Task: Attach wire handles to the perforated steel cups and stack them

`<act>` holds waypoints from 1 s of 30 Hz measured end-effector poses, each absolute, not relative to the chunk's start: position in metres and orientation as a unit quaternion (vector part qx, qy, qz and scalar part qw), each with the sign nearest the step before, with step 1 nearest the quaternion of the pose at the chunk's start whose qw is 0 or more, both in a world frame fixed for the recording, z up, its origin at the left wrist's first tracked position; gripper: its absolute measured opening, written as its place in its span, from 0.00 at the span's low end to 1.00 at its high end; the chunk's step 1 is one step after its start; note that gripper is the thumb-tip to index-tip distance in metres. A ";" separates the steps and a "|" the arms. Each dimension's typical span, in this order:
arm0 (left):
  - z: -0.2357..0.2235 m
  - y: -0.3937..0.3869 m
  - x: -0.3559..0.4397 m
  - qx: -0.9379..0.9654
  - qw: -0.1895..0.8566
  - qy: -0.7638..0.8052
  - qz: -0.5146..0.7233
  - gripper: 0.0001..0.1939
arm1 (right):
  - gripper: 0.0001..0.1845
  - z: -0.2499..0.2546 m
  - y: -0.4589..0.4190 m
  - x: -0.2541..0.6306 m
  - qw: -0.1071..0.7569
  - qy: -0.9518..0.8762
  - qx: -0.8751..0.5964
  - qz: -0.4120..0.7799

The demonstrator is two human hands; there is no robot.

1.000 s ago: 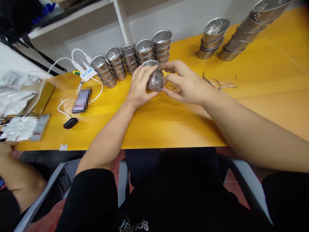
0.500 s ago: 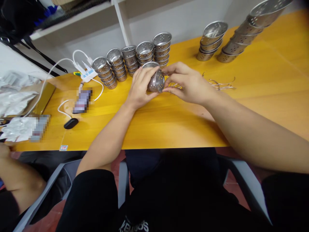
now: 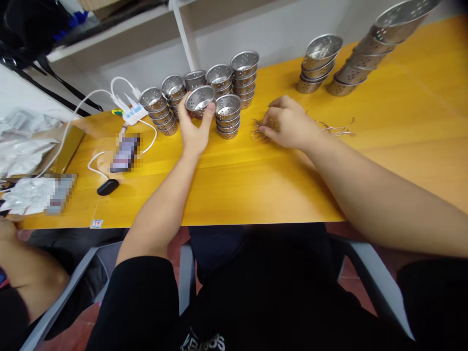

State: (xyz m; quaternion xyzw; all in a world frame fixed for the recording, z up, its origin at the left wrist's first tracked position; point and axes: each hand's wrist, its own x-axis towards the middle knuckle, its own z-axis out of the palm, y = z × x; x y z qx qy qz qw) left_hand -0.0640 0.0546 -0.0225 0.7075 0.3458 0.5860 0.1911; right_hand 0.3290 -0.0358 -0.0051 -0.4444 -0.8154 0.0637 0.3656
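My left hand (image 3: pixel 195 129) grips a perforated steel cup (image 3: pixel 200 101), tilted with its open mouth toward me. The cup is raised in front of the back row of stacks. Just to its right stands a short stack of the same cups (image 3: pixel 228 122). Over a small pile of thin bent metal wires (image 3: pixel 258 131) my right hand (image 3: pixel 287 124) is curled, thumb and fingers drawn together among the wires. Whether a wire is pinched there cannot be made out. More loose wires (image 3: pixel 338 129) lie to the right of that hand, partly behind the wrist.
Several cup stacks (image 3: pixel 244 78) line the back of the yellow table (image 3: pixel 248 195). A shorter stack (image 3: pixel 318 63) and a tall leaning one (image 3: pixel 369 56) stand at right. A phone (image 3: pixel 125 152), power strip (image 3: pixel 134 113) and black oval device (image 3: pixel 107 186) lie left. Another person's arm (image 3: pixel 29 263) shows lower left.
My left hand has moved left and up with the cup, turning its mouth toward me and uncovering the short stack. My right hand has left the cup and lowered to the wire pile.
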 end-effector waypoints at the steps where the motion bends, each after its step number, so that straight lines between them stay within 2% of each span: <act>1: -0.030 0.064 -0.066 0.678 0.195 0.362 0.609 0.53 | 0.33 -0.010 -0.031 0.331 0.353 -0.818 -0.450 0.064; 3: -0.042 0.078 -0.068 0.650 0.209 0.383 0.622 0.53 | 0.30 -0.014 -0.028 0.328 0.343 -0.815 -0.462 0.062; 4: -0.045 0.082 -0.068 0.646 0.219 0.389 0.619 0.53 | 0.32 -0.013 -0.030 0.324 0.346 -0.813 -0.465 0.064; 8: -0.045 0.081 -0.060 0.645 0.259 0.385 0.607 0.53 | 0.53 0.002 -0.044 0.295 0.381 -0.820 -0.412 0.117; 11: -0.039 0.073 -0.051 0.640 0.265 0.377 0.614 0.56 | 0.61 0.010 -0.055 0.275 0.389 -0.835 -0.348 0.174; 20: -0.027 0.053 -0.039 0.687 0.264 0.346 0.581 0.53 | 0.47 0.022 -0.079 0.258 0.426 -0.828 -0.324 0.169; 24: -0.027 0.047 -0.038 0.727 0.262 0.323 0.546 0.51 | 0.54 0.028 -0.081 0.260 0.422 -0.817 -0.354 0.172; 30: -0.031 0.045 -0.033 0.757 0.263 0.303 0.515 0.55 | 0.65 0.040 -0.087 0.260 0.406 -0.819 -0.365 0.177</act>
